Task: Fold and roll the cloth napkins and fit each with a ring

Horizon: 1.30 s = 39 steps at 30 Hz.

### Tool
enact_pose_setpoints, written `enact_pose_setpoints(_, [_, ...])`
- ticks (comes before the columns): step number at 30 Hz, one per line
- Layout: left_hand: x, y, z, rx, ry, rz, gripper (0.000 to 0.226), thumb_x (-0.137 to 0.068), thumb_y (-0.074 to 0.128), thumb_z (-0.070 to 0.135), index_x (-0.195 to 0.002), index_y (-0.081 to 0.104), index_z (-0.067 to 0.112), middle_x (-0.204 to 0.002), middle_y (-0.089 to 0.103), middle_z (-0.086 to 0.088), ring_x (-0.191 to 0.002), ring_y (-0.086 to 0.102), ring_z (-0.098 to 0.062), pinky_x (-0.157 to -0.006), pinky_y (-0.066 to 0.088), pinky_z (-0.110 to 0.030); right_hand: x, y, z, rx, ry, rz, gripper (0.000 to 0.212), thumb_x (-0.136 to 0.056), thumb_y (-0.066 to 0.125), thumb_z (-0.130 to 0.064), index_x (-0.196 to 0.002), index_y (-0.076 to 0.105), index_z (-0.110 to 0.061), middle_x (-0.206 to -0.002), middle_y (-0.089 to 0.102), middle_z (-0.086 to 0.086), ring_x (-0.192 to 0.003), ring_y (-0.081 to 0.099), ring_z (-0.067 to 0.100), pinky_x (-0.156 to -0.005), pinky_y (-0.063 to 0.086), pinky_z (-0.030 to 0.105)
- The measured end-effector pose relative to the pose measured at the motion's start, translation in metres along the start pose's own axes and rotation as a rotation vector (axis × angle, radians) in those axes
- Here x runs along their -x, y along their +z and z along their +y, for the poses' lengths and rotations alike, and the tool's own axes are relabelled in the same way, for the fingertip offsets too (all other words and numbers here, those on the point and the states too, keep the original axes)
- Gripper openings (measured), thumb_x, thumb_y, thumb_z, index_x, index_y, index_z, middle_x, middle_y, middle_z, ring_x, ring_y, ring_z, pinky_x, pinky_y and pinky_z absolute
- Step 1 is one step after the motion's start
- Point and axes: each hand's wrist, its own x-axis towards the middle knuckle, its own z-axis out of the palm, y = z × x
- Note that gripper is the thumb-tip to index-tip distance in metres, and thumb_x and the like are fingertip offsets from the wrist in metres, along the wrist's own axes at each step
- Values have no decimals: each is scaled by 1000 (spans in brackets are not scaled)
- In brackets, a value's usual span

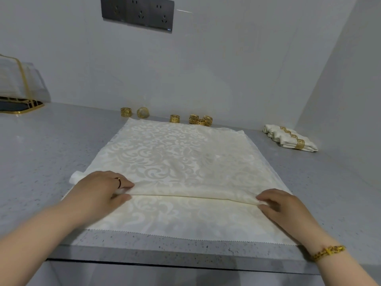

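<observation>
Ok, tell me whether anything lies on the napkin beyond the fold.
Nothing visible does. The left hand and right hand grip the fold; the napkin ahead is bare. The rings sit past its far edge, rolls off right.

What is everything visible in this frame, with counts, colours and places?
napkin: one, cream damask, spread at the counter's centre, a fold raised across its near part
loose rings: six as far as I can tell, gold, along the wall beyond the napkin
ringed napkin rolls: three, cream with gold rings, far right of the counter
counter: one, speckled grey
socket panel: one, dark grey, on the wall
tray: one, dark with gold rim, far left
pale bundle: one, gold-trimmed, above the tray; unclear what it is
left hand: finger ring, pinches the fold's left end
right hand: gold bracelet at the wrist, pinches the fold's right end
</observation>
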Motion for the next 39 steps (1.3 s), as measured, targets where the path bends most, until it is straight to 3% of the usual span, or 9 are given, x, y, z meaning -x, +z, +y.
enact_pose_setpoints(5, [-8,3,-6,-134,131,159,56,-89,27,44,-65,72,22,-59,66,15,-51,63,-13,-50,27,-9,-8,5,-8,187,-53,102,11,-80,64,-2,-90,70,-3,-89,70,7,-85,63,27,-66,34,22])
enact_pose_setpoints(9, [-6,-1,-5,-236,250,211,78,-98,7,43,-63,73,20,-58,66,13,-54,64,-10,-78,35,-25,3,-4,-5,216,-144,135,18,-65,76,7,-74,71,-7,-69,70,3,-59,64,25,-55,34,12])
enact_pose_setpoints(13, [5,1,-6,-198,201,128,70,-97,14,44,-70,74,20,-63,68,13,-62,64,-9,-77,44,-22,8,-5,-7,119,-57,96,19,-87,57,-7,-102,68,-7,-102,69,4,-95,61,22,-72,35,17])
enact_pose_setpoints(19, [-11,3,-5,121,-172,-6,22,-93,46,27,-111,59,23,-94,69,-2,-89,60,-21,-71,39,-27,-11,-1,-9,80,79,46,28,-95,42,-12,-117,58,-13,-122,59,0,-114,51,17,-78,28,10])
enact_pose_setpoints(23, [-24,2,-2,165,-357,-105,26,-85,60,28,-104,43,26,-97,54,6,-90,54,-17,-72,36,-25,-27,2,-12,135,158,40,19,-89,53,-17,-108,56,-14,-109,59,1,-97,53,18,-76,30,20])
enact_pose_setpoints(28, [-24,9,3,-7,-124,-27,16,-90,53,18,-99,66,19,-101,58,10,-100,52,-14,-76,26,-17,-28,15,-13,193,32,149,13,-81,58,1,-78,64,-9,-83,62,8,-89,53,30,-71,27,28])
enact_pose_setpoints(31, [-11,13,1,-32,-43,-16,24,-93,46,19,-100,68,18,-100,65,10,-97,59,-14,-75,34,-19,-17,9,-8,124,-25,62,15,-88,53,-8,-94,68,-9,-95,64,4,-90,52,19,-70,31,15])
enact_pose_setpoints(34, [-2,8,-3,-92,104,-7,34,-81,42,35,-80,72,19,-74,68,13,-65,66,-11,-57,44,-17,-6,1,-3,57,-39,5,24,-86,59,-18,-109,63,-14,-106,57,-10,-97,45,4,-77,28,5])
enact_pose_setpoints(39, [-5,7,-1,-153,123,58,14,-74,60,22,-70,73,18,-65,69,9,-55,66,-16,-51,48,-23,-9,4,-8,146,13,58,23,-87,57,-11,-108,66,-9,-110,65,2,-105,56,20,-78,28,13])
